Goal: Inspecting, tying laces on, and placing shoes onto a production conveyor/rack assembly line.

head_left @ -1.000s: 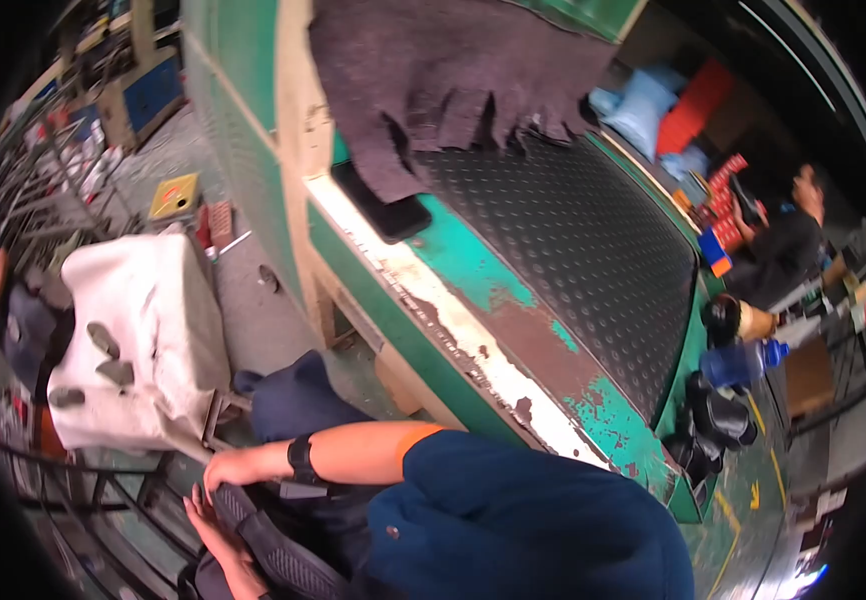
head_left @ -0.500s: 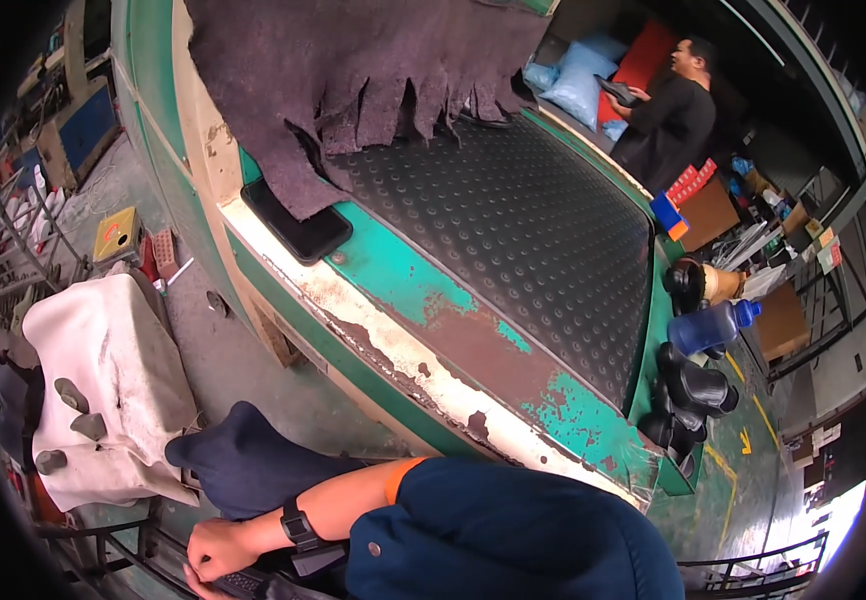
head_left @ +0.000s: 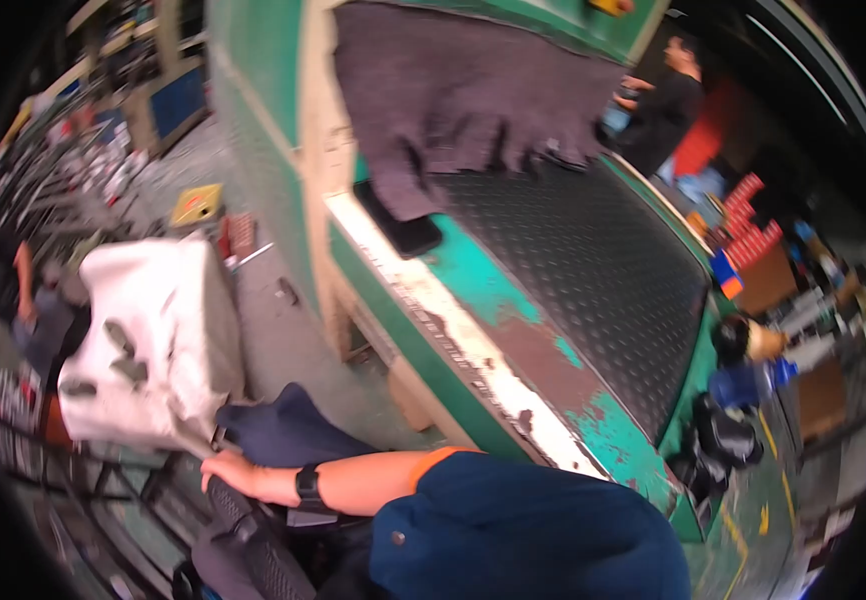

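Note:
My right hand (head_left: 233,472) is closed over the top end of a black sole (head_left: 233,508) with a textured tread, at the lower left. A black strap with a watch (head_left: 308,488) sits on the wrist, and the dark blue sleeve (head_left: 528,530) has an orange lining. Another black textured piece (head_left: 278,565) lies just below, blurred and partly cut off by the frame's lower edge. My dark trouser leg (head_left: 293,425) shows behind the wrist. My left hand is out of sight.
A green bench (head_left: 488,275) with a black studded mat (head_left: 593,280) holds a phone (head_left: 408,235), a blue bottle (head_left: 743,385) and black shoes (head_left: 723,435). A cloth-covered block (head_left: 173,330) stands left. Co-workers (head_left: 658,110) are at the back right and left edge (head_left: 23,285).
The view has swung, so the bench sits farther right. My right hand has risen from low in the lap and now grips the black sole.

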A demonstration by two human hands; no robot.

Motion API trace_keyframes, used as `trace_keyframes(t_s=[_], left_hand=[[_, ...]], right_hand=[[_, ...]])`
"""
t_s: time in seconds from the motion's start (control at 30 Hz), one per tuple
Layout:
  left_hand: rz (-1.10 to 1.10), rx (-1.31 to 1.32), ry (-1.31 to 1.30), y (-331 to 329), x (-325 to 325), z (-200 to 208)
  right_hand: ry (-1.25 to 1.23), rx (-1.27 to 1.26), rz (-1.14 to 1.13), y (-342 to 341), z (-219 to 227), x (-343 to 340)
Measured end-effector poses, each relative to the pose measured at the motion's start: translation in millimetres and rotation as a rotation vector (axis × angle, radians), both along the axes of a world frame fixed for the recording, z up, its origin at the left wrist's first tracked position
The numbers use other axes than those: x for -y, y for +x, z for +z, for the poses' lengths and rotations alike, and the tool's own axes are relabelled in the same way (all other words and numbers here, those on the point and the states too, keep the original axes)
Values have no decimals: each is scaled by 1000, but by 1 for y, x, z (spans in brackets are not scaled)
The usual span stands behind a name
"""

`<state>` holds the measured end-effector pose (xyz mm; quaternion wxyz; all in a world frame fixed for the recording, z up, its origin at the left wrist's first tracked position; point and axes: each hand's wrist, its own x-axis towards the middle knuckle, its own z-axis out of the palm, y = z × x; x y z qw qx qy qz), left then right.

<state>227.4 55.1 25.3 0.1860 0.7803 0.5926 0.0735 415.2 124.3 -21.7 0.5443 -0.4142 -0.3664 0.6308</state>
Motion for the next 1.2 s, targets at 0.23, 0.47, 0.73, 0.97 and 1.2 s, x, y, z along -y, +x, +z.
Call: trace_keyframes(t_s=[0.23,0.47,0.73,0.97,1.2], left_hand=[[641,777,-807,47,71,50],[569,2387,-1241,56,135,61],[747,2070,-887,52,131,107],[445,2163,-223,-13,116,109],[719,1792,76,-40,165,97]], right_hand=[[-12,36,114,2,44,13],[164,260,118,14,61,26],[-486,-5,444,91,-28,-2],[-325,-553,890,94,52,54],[-377,-547,540,47,108,-35]])
